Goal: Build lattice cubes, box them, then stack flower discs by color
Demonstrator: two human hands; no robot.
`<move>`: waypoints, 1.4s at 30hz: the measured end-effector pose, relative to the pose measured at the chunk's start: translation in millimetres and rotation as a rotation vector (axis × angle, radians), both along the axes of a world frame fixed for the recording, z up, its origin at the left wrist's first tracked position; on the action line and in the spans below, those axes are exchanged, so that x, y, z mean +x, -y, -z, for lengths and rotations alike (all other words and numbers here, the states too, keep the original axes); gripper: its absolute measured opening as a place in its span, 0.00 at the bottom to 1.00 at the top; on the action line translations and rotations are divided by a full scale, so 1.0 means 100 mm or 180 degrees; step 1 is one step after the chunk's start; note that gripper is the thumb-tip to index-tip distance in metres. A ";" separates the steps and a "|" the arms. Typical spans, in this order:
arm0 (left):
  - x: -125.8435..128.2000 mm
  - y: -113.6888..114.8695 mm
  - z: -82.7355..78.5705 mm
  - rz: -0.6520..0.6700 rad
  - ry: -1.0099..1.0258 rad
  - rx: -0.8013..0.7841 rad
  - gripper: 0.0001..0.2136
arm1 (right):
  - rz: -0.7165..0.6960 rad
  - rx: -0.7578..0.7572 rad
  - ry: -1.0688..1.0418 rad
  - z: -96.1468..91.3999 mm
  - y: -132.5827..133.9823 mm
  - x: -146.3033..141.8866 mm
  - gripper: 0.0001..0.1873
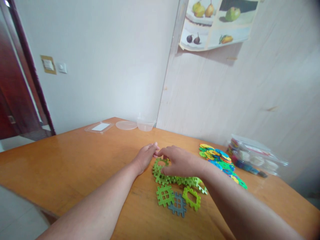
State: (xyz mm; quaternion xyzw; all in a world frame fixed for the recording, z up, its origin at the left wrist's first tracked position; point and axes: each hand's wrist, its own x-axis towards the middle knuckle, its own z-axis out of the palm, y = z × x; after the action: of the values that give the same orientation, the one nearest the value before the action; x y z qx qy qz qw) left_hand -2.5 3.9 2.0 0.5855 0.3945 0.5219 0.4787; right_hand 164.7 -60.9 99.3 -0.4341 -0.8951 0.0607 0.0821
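My left hand [146, 158] rests low over the table, just left of a pile of green toothed building tiles [161, 178]. Its fingers stretch forward, partly turned away from me, and nothing shows in them. Over the back of the pile reaches my right hand [183, 162], its thumb apart from its bent fingers. The fingertips of both hands come close together; I cannot tell whether they touch. Nearer me lie a green window-shaped tile [165, 195], a grey window-shaped tile [177, 204] and a yellow-green tile with an open middle [191, 198]. My right hand and forearm hide part of the pile.
Colourful notched discs [220, 160] lie heaped right of my right arm. Behind them sits a clear plastic package [257, 158] with small containers. A clear tub [145, 124], a round lid [126, 125] and a clear flat case [99, 127] stand along the wooden table's [82, 166] back edge.
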 end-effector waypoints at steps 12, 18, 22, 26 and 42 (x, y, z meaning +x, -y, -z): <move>0.00 -0.02 0.06 -0.0092 -0.0135 -0.0077 0.29 | 0.0932 -0.0467 -0.0479 0.44 -0.74 0.58 0.32; -0.01 -0.02 0.05 -0.0086 -0.0147 -0.0045 0.30 | 0.0596 -0.0238 -0.0481 0.29 -0.51 0.50 0.25; 0.00 -0.02 0.05 -0.0055 -0.0097 -0.0007 0.29 | 0.0011 -0.0356 -0.0217 0.11 -0.12 0.28 0.25; 0.01 0.00 0.03 -0.0083 -0.0088 -0.0057 0.29 | -0.0240 -0.0027 0.0427 0.09 0.18 0.03 0.27; 0.01 0.02 0.02 -0.0111 -0.0092 -0.0075 0.29 | 0.0882 -0.0388 -0.0861 0.24 -0.57 0.48 0.39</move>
State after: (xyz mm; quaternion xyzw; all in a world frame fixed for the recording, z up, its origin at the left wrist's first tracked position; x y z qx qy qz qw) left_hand -1.6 2.2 0.3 0.5804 0.4176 0.5169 0.4707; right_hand 213.1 -4.2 75.8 -0.5452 -0.8022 0.1606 0.1828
